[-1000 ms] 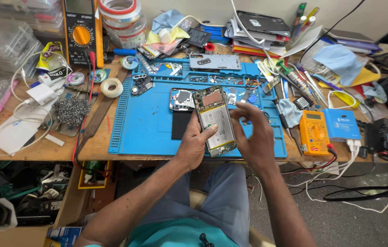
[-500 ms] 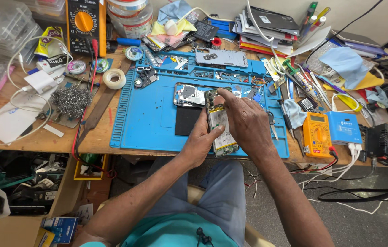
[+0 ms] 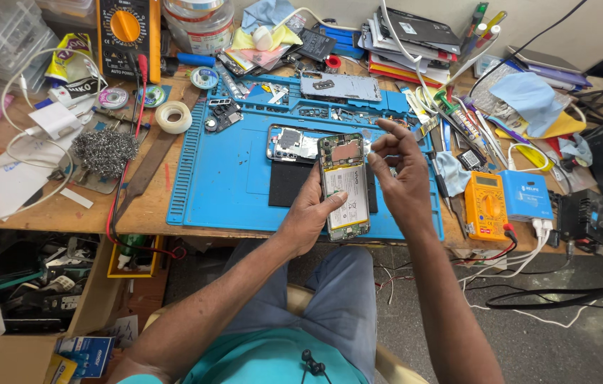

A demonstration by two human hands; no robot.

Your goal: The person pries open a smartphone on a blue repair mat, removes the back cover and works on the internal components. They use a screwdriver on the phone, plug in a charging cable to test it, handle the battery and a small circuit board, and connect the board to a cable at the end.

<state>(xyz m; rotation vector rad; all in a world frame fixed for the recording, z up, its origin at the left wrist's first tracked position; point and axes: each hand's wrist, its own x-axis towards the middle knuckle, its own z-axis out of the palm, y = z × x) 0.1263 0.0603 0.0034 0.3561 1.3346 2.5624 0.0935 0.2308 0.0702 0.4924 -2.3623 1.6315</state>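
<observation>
You are holding the open phone (image 3: 345, 186) in your left hand (image 3: 310, 213), just above the near edge of the blue mat (image 3: 223, 186). Your left fingers are curling around its left side and your thumb is pressing on the white battery. The back cover is off, so the green board and the battery are showing.

Half a second ago your right hand (image 3: 395, 171) was lying over the top of the phone and hiding it. Now it is lifting off to the right side of the phone. Its thumb and first finger are pressing together in a pinch, with the other fingers curling loose. I cannot tell if something tiny is sitting in that pinch. It looks like you are done with that touch on the top part, and the phone is in plain sight again.

Behind the phone, another phone part (image 3: 293, 144) is lying on the mat, next to a black square pad (image 3: 289, 183). To the right of the phone, an orange meter (image 3: 485, 205) and a small blue box (image 3: 526, 195) are sitting on the counter (image 3: 52, 212). Far to the left of the phone are a wire ball (image 3: 105, 151) and a tape roll (image 3: 173, 116). Cables and tools are crowding the right side, so your right hand is having little room there.
</observation>
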